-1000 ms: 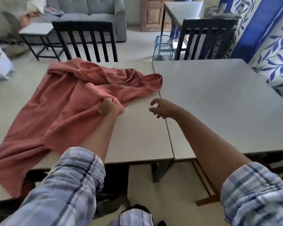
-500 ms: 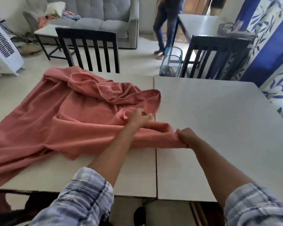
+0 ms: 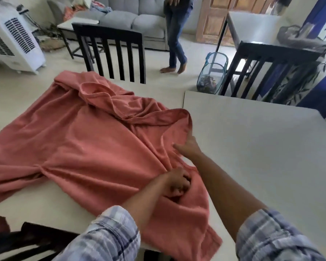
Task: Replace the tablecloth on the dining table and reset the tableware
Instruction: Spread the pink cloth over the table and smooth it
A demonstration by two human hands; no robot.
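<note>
Cloth (image 3: 87,140) is lying bunched across the left tabletop (image 3: 41,202), near corner hanging over the front edge. Left hand (image 3: 177,185) is gripping a fold, fingers curled. Right hand (image 3: 188,146) is reaching into a farther fold (grip hidden, cannot tell). Judgement: should be finding true edges, then lifting while spreading toward the right tabletop (image 3: 252,147).

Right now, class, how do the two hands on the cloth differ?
The left hand is nearer the person; the right hand reaches farther across the cloth. The left hand's fingers curl into a bunch of cloth; the right hand's fingers are hidden at a fold, with only the thumb showing. Both hands touch the cloth.
</note>
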